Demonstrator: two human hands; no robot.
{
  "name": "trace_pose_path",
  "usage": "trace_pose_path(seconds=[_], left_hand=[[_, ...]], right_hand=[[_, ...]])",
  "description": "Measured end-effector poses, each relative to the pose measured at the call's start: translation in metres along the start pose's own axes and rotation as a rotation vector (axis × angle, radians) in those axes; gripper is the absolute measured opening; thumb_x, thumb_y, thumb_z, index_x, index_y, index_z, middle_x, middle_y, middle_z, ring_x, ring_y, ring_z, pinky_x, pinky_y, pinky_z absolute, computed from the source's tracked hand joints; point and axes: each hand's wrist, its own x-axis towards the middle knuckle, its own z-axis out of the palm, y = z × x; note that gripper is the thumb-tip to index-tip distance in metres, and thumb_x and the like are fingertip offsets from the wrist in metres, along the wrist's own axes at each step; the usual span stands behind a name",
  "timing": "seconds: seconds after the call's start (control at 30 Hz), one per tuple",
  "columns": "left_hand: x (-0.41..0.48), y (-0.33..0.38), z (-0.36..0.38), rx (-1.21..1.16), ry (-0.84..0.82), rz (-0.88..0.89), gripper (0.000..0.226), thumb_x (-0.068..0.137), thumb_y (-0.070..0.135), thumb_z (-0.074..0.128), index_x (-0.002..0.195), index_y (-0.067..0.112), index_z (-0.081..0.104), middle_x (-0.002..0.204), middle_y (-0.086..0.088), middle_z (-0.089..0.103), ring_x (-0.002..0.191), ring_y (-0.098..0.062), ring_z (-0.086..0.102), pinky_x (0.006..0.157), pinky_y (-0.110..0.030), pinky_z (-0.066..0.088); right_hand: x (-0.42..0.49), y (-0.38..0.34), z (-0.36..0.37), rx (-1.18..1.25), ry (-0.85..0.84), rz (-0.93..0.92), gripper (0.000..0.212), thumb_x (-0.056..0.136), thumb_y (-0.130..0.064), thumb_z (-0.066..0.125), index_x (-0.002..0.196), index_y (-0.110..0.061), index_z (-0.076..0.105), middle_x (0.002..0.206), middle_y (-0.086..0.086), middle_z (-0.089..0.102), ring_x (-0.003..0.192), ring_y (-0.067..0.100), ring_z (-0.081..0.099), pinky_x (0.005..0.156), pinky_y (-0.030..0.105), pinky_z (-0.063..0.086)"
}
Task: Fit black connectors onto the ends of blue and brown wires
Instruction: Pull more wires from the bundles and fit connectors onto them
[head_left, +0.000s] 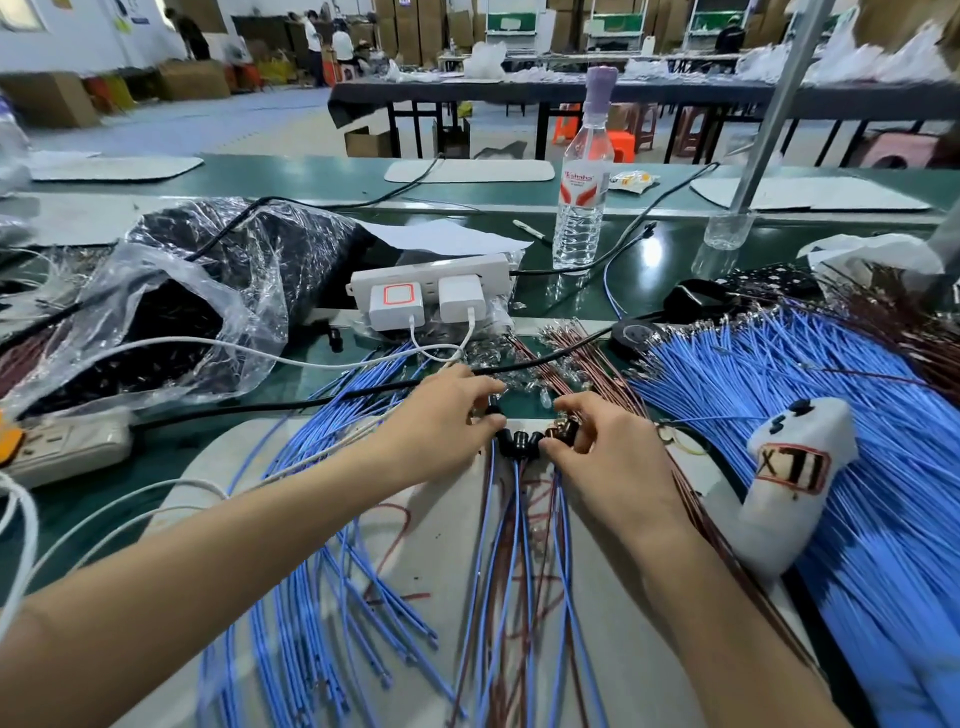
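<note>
The left hand (441, 415) and right hand (605, 449) cover the outer black connectors (521, 442) of the row, so their number cannot be told. The big bundle of blue wires (857, 441) runs off the right edge. The dark contents of the plastic bag (171, 317) are unclear.

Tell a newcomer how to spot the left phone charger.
Start at the clear water bottle standing on the green bench. Left of its base lies a white power strip holding two white chargers. The left charger alone bears a red square outline.
</note>
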Motion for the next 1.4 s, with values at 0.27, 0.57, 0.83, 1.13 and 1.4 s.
trace_pose_path(seconds=[0.27,0.57,0.83,1.13,1.4], left_hand=[[0.004,0.006,0.001,-0.016,-0.027,0.01,0.021,0.089,0.025,0.064,0.106,0.012,0.066,0.12,-0.004,0.058,0.084,-0.015,0.058,0.085,-0.023,0.038],[0.002,0.0,-0.006,-0.122,-0.166,0.099,0.024,0.084,0.02,0.071,0.109,0.017,0.069,0.124,0.0,0.052,0.077,-0.008,0.057,0.084,-0.025,0.048],[0.004,-0.003,0.004,-0.114,-0.023,0.126,0.015,0.088,0.026,0.067,0.1,0.018,0.069,0.103,-0.002,0.055,0.084,-0.012,0.056,0.087,-0.035,0.047],[0.002,-0.04,-0.035,0.227,0.094,-0.12,0.023,0.092,0.038,0.058,0.111,0.025,0.061,0.098,0.006,0.051,0.101,-0.019,0.051,0.085,-0.033,0.043],[-0.025,-0.065,-0.047,0.265,-0.114,-0.142,0.023,0.09,0.026,0.061,0.111,0.016,0.056,0.101,-0.005,0.062,0.087,-0.017,0.047,0.078,-0.029,0.04]], right_hand=[[0.0,-0.007,-0.003,0.059,-0.002,-0.047,0.02,0.079,-0.021,0.073,0.098,-0.023,0.066,0.068,-0.011,0.055,0.062,0.0,0.05,0.056,0.011,0.037],[-0.004,-0.01,-0.004,0.072,-0.083,-0.065,0.029,0.082,-0.033,0.073,0.109,-0.03,0.063,0.06,-0.005,0.055,0.058,0.005,0.051,0.064,0.029,0.047],[-0.005,-0.012,-0.003,0.066,-0.131,-0.058,0.02,0.086,-0.034,0.068,0.106,-0.027,0.065,0.058,-0.006,0.049,0.055,0.004,0.045,0.055,0.021,0.036],[-0.006,-0.011,-0.002,0.096,-0.116,-0.061,0.018,0.088,-0.028,0.066,0.107,-0.028,0.064,0.059,-0.002,0.057,0.055,0.01,0.054,0.056,0.023,0.045],[-0.007,-0.011,0.002,0.089,-0.08,-0.095,0.014,0.087,-0.022,0.068,0.101,-0.024,0.068,0.052,-0.006,0.051,0.049,0.007,0.048,0.055,0.02,0.041]])
